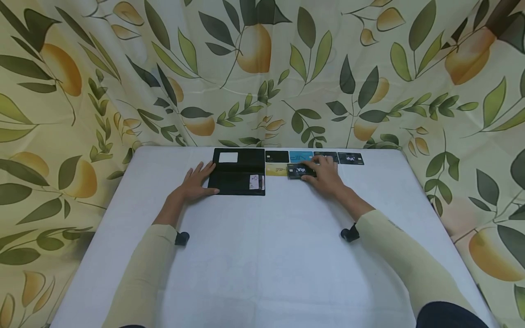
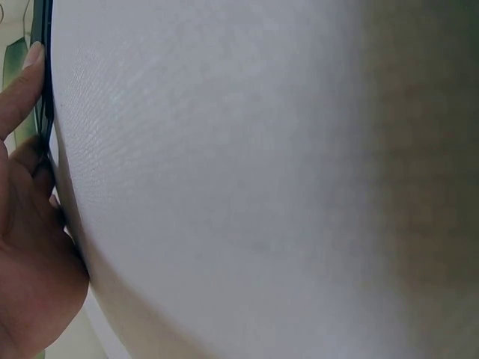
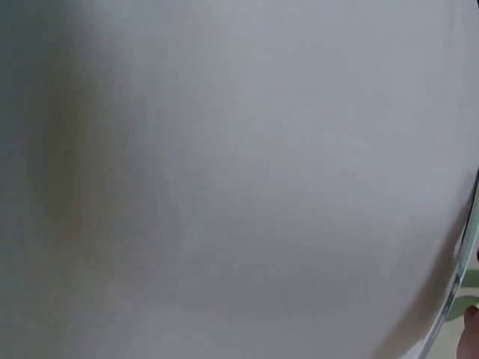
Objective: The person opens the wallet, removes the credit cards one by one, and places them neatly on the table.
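A black card wallet (image 1: 239,172) lies unfolded near the table's far edge, with a white slip (image 1: 228,157) in its upper half and a small pale card (image 1: 254,181) in its lower half. My left hand (image 1: 196,184) rests spread at the wallet's left side, thumb on the lower corner. In the left wrist view the thumb (image 2: 22,90) touches the wallet's dark edge. With thumb and fingers, my right hand (image 1: 326,176) pinches a black Vip card (image 1: 300,171), right of a gold card (image 1: 276,170). The right wrist view shows only a fingertip (image 3: 469,336).
Along the table's far edge run a black card (image 1: 276,156), a blue card (image 1: 301,156), a dark card partly hidden by my right hand, and an upside-down Vip card (image 1: 350,158). White cloth covers the table (image 1: 258,255). A fruit-patterned curtain (image 1: 262,91) hangs behind.
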